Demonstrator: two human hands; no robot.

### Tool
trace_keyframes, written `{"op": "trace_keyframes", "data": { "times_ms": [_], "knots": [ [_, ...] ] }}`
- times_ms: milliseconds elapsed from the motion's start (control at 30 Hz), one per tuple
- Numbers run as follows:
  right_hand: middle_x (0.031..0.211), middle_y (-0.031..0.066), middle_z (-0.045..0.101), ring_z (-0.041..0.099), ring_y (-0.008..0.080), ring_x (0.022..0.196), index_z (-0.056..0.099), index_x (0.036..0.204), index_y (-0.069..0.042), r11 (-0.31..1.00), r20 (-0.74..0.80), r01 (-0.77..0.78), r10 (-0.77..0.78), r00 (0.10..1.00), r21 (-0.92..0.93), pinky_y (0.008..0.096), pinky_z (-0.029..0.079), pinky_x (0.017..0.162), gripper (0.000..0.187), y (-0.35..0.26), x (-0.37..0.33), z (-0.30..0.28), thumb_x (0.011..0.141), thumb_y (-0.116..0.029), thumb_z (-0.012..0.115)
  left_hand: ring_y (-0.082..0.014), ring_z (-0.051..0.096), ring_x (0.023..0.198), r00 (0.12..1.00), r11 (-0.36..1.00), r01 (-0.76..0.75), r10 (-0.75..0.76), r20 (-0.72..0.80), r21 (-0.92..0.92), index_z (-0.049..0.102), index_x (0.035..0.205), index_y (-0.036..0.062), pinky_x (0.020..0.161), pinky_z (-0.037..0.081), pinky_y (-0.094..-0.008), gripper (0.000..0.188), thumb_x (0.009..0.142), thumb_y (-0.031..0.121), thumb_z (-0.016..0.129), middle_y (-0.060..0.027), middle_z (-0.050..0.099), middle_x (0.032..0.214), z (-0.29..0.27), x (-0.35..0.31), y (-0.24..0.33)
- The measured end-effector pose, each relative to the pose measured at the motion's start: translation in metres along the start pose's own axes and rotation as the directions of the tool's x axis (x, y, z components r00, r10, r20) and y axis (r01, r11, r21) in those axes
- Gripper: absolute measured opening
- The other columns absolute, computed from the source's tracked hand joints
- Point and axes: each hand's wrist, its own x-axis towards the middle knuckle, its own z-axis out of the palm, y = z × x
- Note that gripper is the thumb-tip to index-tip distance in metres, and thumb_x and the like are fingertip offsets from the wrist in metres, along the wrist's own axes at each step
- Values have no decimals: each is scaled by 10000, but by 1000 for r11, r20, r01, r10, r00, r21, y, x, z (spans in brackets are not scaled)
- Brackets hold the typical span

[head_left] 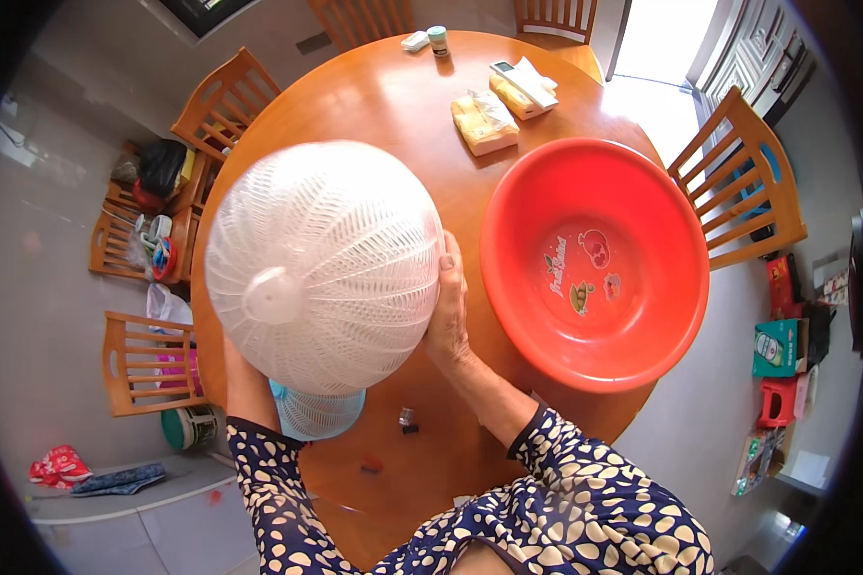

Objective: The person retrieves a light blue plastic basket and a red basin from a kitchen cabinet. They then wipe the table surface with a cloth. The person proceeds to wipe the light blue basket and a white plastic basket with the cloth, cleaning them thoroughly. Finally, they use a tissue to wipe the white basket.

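Observation:
A large white slotted plastic food cover [340,259], dome-shaped with a round knob, is tilted up over the left half of the table, its knob side facing me. My right hand [448,311] is closed on its right edge, thumb on the near side. My left forearm [249,383] runs up behind the cover's lower left, and the cover hides that hand and its fingers. Below the cover, partly hidden by it, is a light blue slotted plastic basket or cover [318,414]. To the right of my right hand stands a big red plastic basin [594,359] with fruit stickers inside its bottom.
The round wooden table [355,101] carries two yellow tissue packs [484,125], a remote control [537,88] and a small jar [438,40] farther back. Small bits [408,420] lie near me. Wooden chairs [743,182] surround the table. Boxes [777,347] stand at the right.

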Motion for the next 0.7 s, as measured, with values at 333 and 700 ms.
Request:
{"op": "trace_keyframes", "data": {
  "times_ms": [333,700],
  "knots": [
    [1166,83,544,519,178,1065,437,1305,-56,967,-56,-34,49,997,252,348,450,922,530,-148,22,-122,968,-455,346,-179,570,1042,919,980,-87,149,366,-179,516,1253,46,932,471,-328,546,953,488,400,-85,595,1176,184,59,-3],
    [1093,108,615,616,215,910,533,1183,19,986,-249,-90,122,961,138,358,513,829,576,-203,24,-267,962,-462,305,-165,593,986,925,922,253,-141,354,-294,573,1164,63,891,488,-317,492,948,461,383,-68,636,1085,289,89,-163]
  ]
}}
